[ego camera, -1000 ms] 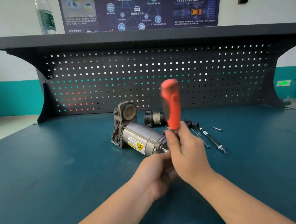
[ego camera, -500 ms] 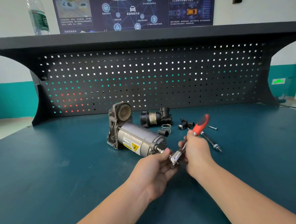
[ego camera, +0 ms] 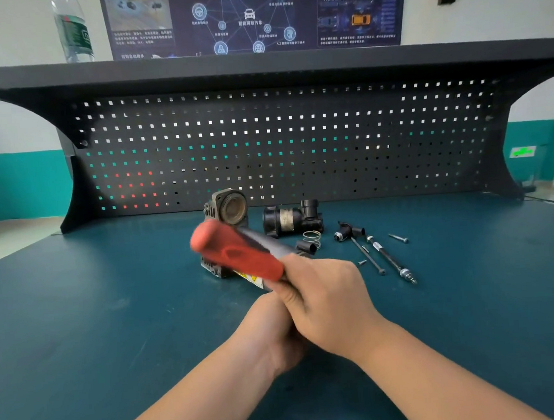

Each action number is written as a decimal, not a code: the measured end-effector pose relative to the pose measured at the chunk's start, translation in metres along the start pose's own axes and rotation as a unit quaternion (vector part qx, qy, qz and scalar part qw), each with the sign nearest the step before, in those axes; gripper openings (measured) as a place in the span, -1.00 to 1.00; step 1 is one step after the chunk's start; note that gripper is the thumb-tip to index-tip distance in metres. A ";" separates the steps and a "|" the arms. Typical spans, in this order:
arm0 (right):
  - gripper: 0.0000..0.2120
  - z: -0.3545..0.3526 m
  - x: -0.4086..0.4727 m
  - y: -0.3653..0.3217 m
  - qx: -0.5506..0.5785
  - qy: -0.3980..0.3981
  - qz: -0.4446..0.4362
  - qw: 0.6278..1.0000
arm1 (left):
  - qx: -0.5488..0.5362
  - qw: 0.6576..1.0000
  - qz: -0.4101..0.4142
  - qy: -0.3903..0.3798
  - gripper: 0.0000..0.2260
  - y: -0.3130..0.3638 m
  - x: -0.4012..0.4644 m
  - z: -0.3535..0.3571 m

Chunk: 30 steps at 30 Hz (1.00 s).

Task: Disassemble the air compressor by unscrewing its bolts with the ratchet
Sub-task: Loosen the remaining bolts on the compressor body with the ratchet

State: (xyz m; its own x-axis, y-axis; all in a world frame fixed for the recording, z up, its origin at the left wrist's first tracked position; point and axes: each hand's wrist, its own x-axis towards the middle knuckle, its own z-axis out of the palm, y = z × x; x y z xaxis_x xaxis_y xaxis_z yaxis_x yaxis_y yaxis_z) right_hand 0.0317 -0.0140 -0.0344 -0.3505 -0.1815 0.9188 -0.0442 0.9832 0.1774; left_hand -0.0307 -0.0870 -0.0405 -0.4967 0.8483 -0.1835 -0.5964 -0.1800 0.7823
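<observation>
**Inspector:** The right hand (ego camera: 326, 301) grips the red-handled ratchet (ego camera: 236, 253) near its head; the left hand (ego camera: 270, 330) lies beneath it, its grasp hidden; I cannot tell.

**Clerk:** And the work?

**Inspector:** The grey cylindrical air compressor (ego camera: 227, 209) lies just behind; I advise short, square strokes; the surface is a dark teal bench mat (ego camera: 97, 318) with a black perforated backboard (ego camera: 297, 143) behind.

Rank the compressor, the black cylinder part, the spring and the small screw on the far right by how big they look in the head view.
1. Compressor, partly hidden by the ratchet handle
2. Black cylinder part
3. Spring
4. Screw
All lie at similar depth, so the order is fairly sure.
</observation>
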 end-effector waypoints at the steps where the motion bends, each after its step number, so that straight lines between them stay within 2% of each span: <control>1: -0.81 0.000 0.000 -0.001 0.008 0.005 0.030 1.000 | -0.003 1.000 -0.003 -0.007 -0.74 0.000 0.000 0.001; 3: -0.88 0.000 0.000 -0.001 0.050 0.021 0.130 0.990 | 0.010 1.000 -0.012 -0.012 -0.81 -0.002 0.000 0.006; 5: -0.82 0.001 0.001 0.002 0.133 0.034 0.258 0.956 | 0.027 1.000 -0.006 0.006 -0.79 -0.005 0.002 0.008; 7: -0.76 0.003 0.002 0.008 0.213 0.071 0.380 0.897 | 0.018 1.000 0.006 0.016 -0.85 -0.007 0.004 0.009; 9: -0.73 0.006 0.004 0.019 0.242 0.099 0.496 0.828 | 0.004 1.000 0.006 0.027 -0.88 -0.007 0.006 0.009; 10: -0.72 0.007 0.004 0.025 0.253 0.105 0.559 0.782 | 0.000 0.999 0.002 0.033 -0.88 -0.007 0.007 0.009; 11: -0.71 0.008 0.003 0.032 0.273 0.109 0.626 0.722 | -0.004 0.999 -0.001 0.039 -0.88 -0.007 0.008 0.009; 14: -0.70 0.009 -0.003 0.042 0.383 0.122 0.772 0.493 | -0.003 0.999 -0.007 0.037 -0.88 -0.007 0.009 0.007; 15: -0.70 0.009 -0.005 0.042 0.412 0.124 0.788 0.440 | 0.000 0.999 -0.009 0.032 -0.86 -0.007 0.008 0.007; 16: -0.70 0.010 -0.007 0.042 0.430 0.126 0.793 0.414 | 0.004 0.999 -0.008 0.031 -0.84 -0.007 0.009 0.007; 17: -0.70 0.011 -0.008 0.042 0.438 0.126 0.791 0.409 | 0.012 0.999 -0.009 0.036 -0.82 -0.007 0.010 0.006; 18: -0.71 0.011 -0.008 0.042 0.437 0.127 0.782 0.425 | 0.018 0.999 -0.010 0.039 -0.81 -0.006 0.009 0.006; 19: -0.71 0.012 -0.007 0.042 0.426 0.129 0.768 0.461 | 0.022 0.999 -0.013 0.039 -0.80 -0.005 0.009 0.006; 20: -0.71 0.011 -0.006 0.042 0.405 0.130 0.744 0.515 | 0.031 0.999 -0.012 0.042 -0.80 -0.005 0.010 0.005; 23: -0.70 0.008 0.000 0.035 0.312 0.115 0.609 0.720 | 0.035 0.999 -0.014 0.035 -0.83 -0.003 0.007 0.005; 25: -0.71 0.005 0.001 0.026 0.270 0.111 0.490 0.822 | 0.035 0.999 -0.010 0.032 -0.87 -0.005 0.009 0.007; 28: -0.75 0.002 0.003 0.013 0.192 0.078 0.328 0.922 | 0.030 0.999 -0.002 0.021 -0.89 -0.005 0.010 0.006; 30: -0.82 -0.003 0.006 0.003 0.121 0.052 0.223 0.966 | 0.032 0.999 -0.002 0.000 -0.85 -0.009 0.010 0.001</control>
State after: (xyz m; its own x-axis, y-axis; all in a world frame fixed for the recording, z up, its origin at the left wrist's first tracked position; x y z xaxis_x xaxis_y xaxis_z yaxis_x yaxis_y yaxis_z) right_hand 0.0323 -0.0123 -0.0279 -0.2898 0.2720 0.9176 -0.1325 0.9381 -0.3199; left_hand -0.0294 -0.0759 -0.0488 -0.4953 0.8485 -0.1863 -0.5561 -0.1449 0.8184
